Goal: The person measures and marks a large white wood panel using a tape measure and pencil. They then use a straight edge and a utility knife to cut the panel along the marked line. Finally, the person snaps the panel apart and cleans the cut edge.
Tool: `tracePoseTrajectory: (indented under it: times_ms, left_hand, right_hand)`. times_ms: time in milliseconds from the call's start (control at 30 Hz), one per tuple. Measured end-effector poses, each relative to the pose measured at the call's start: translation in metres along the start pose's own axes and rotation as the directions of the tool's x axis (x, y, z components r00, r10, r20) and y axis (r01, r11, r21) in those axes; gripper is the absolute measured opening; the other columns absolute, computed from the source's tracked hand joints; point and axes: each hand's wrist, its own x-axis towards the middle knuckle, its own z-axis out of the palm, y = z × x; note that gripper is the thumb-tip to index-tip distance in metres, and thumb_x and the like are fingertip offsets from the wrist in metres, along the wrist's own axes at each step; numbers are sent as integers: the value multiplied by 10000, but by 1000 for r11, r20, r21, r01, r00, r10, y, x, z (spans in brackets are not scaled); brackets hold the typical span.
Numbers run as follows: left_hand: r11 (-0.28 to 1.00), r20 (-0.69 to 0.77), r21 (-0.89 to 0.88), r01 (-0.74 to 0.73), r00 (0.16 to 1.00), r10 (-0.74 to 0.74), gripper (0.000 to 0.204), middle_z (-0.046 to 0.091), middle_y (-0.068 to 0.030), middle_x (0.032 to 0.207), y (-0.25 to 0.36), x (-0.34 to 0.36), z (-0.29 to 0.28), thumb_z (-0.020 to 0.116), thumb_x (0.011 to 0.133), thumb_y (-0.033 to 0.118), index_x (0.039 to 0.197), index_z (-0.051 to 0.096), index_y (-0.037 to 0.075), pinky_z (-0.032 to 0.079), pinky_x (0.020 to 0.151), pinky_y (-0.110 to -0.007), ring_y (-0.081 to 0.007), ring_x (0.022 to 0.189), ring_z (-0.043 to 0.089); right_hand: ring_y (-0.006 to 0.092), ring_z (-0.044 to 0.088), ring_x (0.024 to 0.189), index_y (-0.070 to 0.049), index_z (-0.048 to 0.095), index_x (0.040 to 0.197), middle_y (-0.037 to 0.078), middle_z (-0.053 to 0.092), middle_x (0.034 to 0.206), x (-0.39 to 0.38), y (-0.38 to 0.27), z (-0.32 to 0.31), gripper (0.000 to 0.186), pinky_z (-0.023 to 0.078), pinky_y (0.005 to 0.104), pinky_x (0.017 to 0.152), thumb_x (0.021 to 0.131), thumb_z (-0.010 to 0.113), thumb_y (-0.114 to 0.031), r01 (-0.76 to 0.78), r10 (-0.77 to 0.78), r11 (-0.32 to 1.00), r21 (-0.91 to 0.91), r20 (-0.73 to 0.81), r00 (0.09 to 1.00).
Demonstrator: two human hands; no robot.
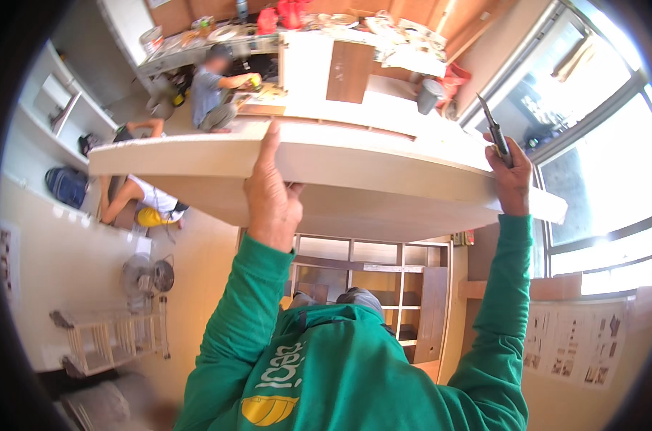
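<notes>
A long white panel [383, 169] is raised in front of me, its thick edge facing me. My left hand [273, 208] grips it left of the middle, thumb up across the edge and fingers bent beneath. Near the panel's right end, my right hand [513, 183] is closed around a dark-handled utility knife [497, 138], its thin blade pointing up and away. That hand also lies against the panel; how much of the weight it bears I cannot tell.
A person in grey [212, 90] squats far left; another in white [143, 197] is partly behind the panel. A stepladder [114, 334] and a fan [146, 276] stand at left. Below is a shelf frame [401, 287]. Windows [592, 194] line the right; a cluttered counter [175, 59] runs behind.
</notes>
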Motion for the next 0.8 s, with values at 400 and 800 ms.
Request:
tracePoseTrajectory:
  times_ms: [400,800]
  left_hand:
    - [996,31,-68,-54,998,56,464,636,-13,1053,1,-3,-4,807,821,289,1181,597,83,528,800,-280,-137,949,630]
    - [981,-77,-14,-192,979,190,576,610,-63,1181,-5,-22,2,789,846,335,1283,543,53,502,950,-376,-212,1108,597]
  right_hand:
    - [83,568,786,20,637,1126,26,623,792,-1,-16,-13,335,465,262,736,996,618,-289,24,-23,1000,-11,95,995]
    - [266,646,687,8,679,1025,142,648,791,24,-123,-19,205,495,363,640,872,699,-127,450,-214,842,-296,583,783]
